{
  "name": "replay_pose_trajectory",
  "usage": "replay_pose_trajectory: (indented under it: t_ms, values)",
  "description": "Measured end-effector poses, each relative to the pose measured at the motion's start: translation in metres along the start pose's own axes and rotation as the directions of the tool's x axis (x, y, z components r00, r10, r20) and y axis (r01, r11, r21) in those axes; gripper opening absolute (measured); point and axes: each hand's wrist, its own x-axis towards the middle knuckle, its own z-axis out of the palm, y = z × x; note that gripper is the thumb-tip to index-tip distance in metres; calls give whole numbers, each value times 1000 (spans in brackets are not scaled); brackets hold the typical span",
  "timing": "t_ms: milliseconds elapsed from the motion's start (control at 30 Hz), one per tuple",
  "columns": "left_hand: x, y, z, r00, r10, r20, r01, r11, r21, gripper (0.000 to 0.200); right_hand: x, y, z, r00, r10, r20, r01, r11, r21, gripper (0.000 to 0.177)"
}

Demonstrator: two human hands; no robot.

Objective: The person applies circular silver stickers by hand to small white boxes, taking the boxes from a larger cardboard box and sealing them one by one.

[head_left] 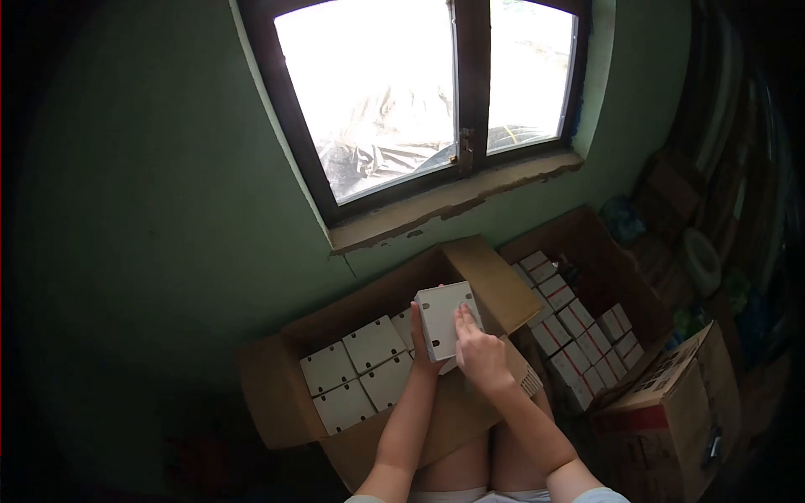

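A white box [443,317] with small dark notches near its corners is held up over an open carton. My left hand [422,339] is closed around its left side, with the thumb along the edge. The index and middle fingertips of my right hand [482,356] press together against the box's face, while its other fingers are curled under. Whether anything small is between those fingers is hidden. Beside my right wrist a striped white sheet [530,379] shows in part. Beneath, the open carton [277,390] contains several similar white boxes [374,344] packed in rows.
To the right, a second open carton [587,239] holds several white boxes with red stripes [579,317]. A printed cardboard box [671,427] stands nearer at right. Behind the cartons are a green wall [193,168] and a window [470,92] with a rough sill [470,197].
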Motion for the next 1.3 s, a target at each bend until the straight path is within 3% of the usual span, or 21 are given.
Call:
replay_pose_trajectory:
  t_ms: [167,233,367,433,500,567,633,700,767,833,967,1033,1167,1233,1300]
  values:
    - [12,-8,-8,998,2,-63,1,999,52,79,-17,-14,-2,994,-28,107,25,999,25,56]
    - [11,-8,-8,991,-98,90,99,995,-7,79,-13,-22,-11,992,-113,58,101,978,180,57]
    - [4,-5,5,999,-18,-36,23,988,152,77,7,0,2,1000,23,-16,-21,994,105,58]
    - [7,-4,3,999,14,-32,-9,988,154,76,6,3,-7,997,58,51,-63,993,100,60]
    - [9,-5,1,1000,-15,-5,15,997,77,76,-5,-2,-8,993,21,116,-42,983,179,60]
    - [9,-8,-2,999,-39,14,39,999,0,75,-11,-9,-3,996,-61,69,42,967,253,61]
    - [9,-6,0,996,-65,55,64,998,25,74,-7,-25,-14,987,-73,142,29,958,287,60]
    - [2,-5,11,999,-41,-18,43,991,126,74,6,-16,8,994,-66,83,38,954,298,59]
    - [-1,-5,15,997,-13,-82,31,976,216,74,20,-2,16,997,-6,-72,22,975,221,61]
    - [1,-5,11,998,11,-54,-2,988,151,74,23,7,8,999,41,-29,-35,981,190,61]
    - [4,-4,4,998,-60,23,59,997,48,76,3,-2,-7,999,-46,6,44,977,209,61]
    - [2,-6,9,999,-40,33,37,995,98,74,-3,-17,-19,988,-28,149,-1,982,188,60]
    - [0,-11,1,998,-64,10,62,991,123,68,18,-6,-3,1000,-20,5,19,981,192,59]
    - [2,-15,5,996,12,-91,1,989,147,68,24,-4,0,1000,-18,2,17,983,182,60]
    - [0,-13,11,999,7,-52,2,984,178,68,26,-4,4,1000,-24,6,23,989,144,61]
